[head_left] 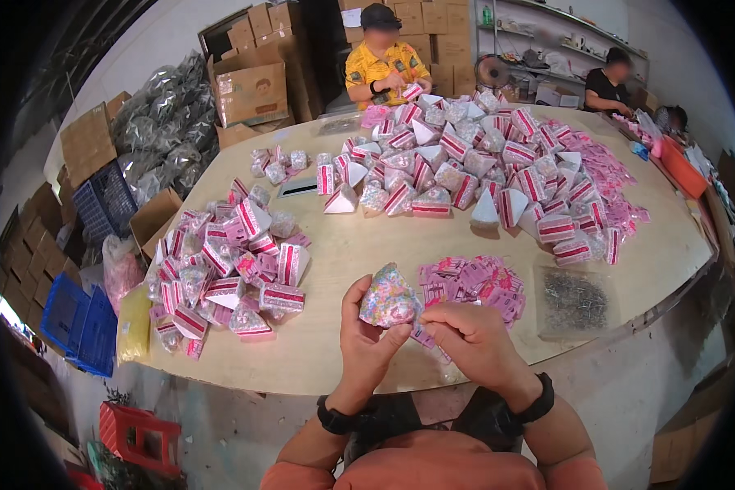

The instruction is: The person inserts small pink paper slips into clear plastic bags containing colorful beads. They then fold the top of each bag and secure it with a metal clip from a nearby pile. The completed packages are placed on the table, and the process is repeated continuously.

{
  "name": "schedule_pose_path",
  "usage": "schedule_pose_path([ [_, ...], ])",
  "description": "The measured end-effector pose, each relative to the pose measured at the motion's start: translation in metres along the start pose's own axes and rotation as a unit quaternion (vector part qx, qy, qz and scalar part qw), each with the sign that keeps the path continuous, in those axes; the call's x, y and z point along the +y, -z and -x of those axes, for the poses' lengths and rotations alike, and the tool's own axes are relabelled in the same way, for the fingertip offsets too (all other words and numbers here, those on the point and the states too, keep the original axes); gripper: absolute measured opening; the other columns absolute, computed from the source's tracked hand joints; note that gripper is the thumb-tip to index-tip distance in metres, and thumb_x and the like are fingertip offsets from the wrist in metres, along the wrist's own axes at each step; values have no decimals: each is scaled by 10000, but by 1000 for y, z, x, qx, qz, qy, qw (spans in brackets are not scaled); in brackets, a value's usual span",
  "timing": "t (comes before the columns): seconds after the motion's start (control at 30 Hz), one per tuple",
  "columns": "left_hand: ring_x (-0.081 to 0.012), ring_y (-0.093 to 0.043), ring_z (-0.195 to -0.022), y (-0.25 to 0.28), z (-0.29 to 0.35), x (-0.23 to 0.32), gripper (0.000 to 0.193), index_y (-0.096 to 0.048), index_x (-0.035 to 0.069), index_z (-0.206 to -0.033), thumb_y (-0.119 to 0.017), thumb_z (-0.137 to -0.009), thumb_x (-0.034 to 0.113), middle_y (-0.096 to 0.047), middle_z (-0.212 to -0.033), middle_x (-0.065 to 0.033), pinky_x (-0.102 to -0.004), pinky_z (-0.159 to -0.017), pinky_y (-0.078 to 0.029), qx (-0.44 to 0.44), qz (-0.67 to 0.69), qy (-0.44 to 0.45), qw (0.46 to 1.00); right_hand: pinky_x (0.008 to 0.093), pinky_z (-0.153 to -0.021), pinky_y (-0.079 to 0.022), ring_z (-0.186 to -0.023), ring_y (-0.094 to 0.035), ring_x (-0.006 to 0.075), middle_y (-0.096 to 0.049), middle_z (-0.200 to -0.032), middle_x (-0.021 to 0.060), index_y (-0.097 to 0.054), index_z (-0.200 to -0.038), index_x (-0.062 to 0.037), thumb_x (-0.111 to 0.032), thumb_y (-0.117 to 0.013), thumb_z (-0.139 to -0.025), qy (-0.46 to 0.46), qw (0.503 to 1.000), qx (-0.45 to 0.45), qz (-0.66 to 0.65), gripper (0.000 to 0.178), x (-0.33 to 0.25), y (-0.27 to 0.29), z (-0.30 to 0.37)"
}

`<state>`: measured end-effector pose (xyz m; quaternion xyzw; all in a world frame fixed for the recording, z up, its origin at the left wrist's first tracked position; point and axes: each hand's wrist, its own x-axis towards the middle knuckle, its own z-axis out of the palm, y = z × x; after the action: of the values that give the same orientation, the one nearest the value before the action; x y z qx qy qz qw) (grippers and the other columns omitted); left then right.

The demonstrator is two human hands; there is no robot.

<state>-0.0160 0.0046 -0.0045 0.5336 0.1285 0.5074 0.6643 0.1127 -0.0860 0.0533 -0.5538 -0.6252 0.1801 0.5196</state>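
In my left hand [366,339] I hold a wedge-shaped toy cake slice [389,299], its face speckled in pastel colours, up above the table's near edge. The fingers of my right hand [465,336] are pinched together at the slice's right corner; what they grip there is too small to make out. A pink printed tag [421,335] shows just below those fingertips. Behind my right hand lies a loose pile of pink tags [478,282]. To its right a clear shallow tray [545,325] holds many small dark metal pieces.
Wrapped cake slices are heaped at the left [220,265] and across the far side [441,163] of the table [359,245]. One person [388,61] sits opposite, another [611,86] at far right. Blue crates [77,322] and a red stool [139,437] stand at left.
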Motion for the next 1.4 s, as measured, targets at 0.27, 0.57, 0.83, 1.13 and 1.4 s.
schedule_pose_path([
  [0.27,-193,-418,-1123,1,2,-4,752,-239,4,-1300,-700,-706,17,-354,-1230,-106,-334,-948,-384,5,-50,-48,998,372,-543,-447,-656,-572,304,-574,-741,132,-561,-873,-21,-55,-555,-763,134,978,50,154,115,5,-6,1],
  [0.57,-195,-410,-1122,-2,3,-3,748,-241,-4,-1294,-703,-707,22,-340,-1224,-109,-335,-949,-384,7,-90,-75,993,379,-492,-419,-580,-543,285,-522,-656,109,-527,-804,-36,-43,-569,-727,156,963,59,211,87,2,-7,0],
  [0.83,-201,-394,-1138,-3,3,-7,744,-248,-3,-1289,-704,-702,22,-317,-1234,-105,-337,-953,-382,4,-125,-84,989,383,-488,-416,-562,-538,288,-517,-643,108,-514,-772,-36,-48,-572,-725,149,961,58,224,75,0,-6,1],
  [1.13,-211,-374,-1155,-5,4,-8,747,-251,-7,-1286,-706,-695,30,-296,-1243,-114,-342,-963,-372,-2,-178,-91,980,384,-487,-422,-570,-545,288,-525,-646,102,-526,-796,-28,-54,-557,-741,150,961,70,222,68,5,-4,3],
  [1.4,-248,-377,-1143,-8,3,-9,730,-303,-13,-1259,-721,-663,37,-321,-1226,-141,-352,-950,-363,11,-279,-141,950,352,-468,-429,-555,-549,252,-520,-630,87,-524,-787,-27,-59,-558,-714,156,941,64,294,87,5,-2,5],
])
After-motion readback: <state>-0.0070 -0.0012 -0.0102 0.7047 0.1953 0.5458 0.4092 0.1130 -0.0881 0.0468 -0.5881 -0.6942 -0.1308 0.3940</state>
